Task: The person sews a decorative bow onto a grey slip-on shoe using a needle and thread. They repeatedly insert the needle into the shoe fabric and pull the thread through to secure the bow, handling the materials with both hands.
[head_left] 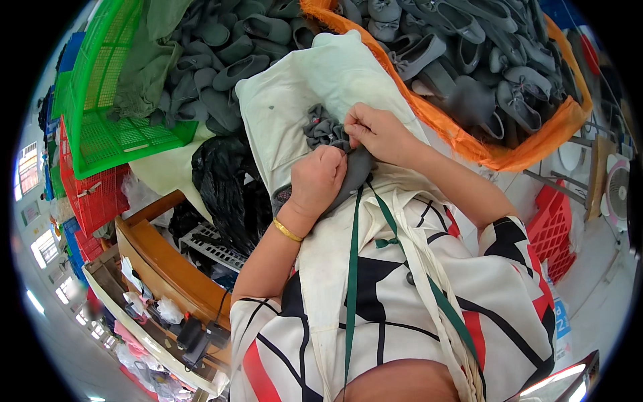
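Note:
A grey fabric shoe [360,173] lies over my lap, partly covered by my hands. My left hand [315,179], with a gold bracelet at its wrist, is closed round the shoe. Just right of it, my right hand [380,134] is closed in a pinch beside the shoe's upper edge. What its fingertips hold is too small or hidden to make out. Beyond my fists, a crumpled bunch of small grey fabric pieces [323,124], perhaps bows, rests on the white cloth [274,107] spread over my knees.
Grey shoes [224,70] are heaped beyond my knees, beside a green plastic crate [134,137]. An orange-rimmed sack [492,161] full of grey shoes stands at the far right. Black plastic bags [231,181] and an open wooden drawer [167,258] are on my left.

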A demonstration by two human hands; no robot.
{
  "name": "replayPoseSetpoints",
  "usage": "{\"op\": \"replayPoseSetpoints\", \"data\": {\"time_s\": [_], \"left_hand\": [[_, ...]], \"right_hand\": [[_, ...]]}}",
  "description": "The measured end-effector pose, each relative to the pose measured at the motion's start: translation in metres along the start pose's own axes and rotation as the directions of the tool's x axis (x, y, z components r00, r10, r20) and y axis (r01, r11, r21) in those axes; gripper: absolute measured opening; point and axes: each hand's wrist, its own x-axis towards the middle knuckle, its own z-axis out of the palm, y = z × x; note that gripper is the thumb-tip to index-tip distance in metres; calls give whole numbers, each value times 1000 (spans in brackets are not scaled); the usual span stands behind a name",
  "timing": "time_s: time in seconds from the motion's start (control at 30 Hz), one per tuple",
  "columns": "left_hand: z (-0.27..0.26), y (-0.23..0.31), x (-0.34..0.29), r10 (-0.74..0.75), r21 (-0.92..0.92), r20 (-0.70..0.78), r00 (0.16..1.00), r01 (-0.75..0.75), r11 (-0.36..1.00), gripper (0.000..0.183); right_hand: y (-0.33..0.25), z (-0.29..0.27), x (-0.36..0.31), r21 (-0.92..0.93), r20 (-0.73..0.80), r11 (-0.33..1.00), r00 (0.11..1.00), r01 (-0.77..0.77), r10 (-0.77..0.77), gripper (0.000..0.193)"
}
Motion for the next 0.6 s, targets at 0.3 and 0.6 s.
{"op": "replayPoseSetpoints", "data": {"time_s": [0.3, 0.6], "left_hand": [[4, 7, 3, -134, -74, 52, 990, 138, 988, 24], [8, -4, -2, -405, -276, 113, 907, 420, 864, 25]], "right_hand": [[-9, -6, -7, 71, -135, 997, 991, 36, -26, 3], [-54, -22, -5, -392, -241, 860, 866, 326, -438, 12]]}}
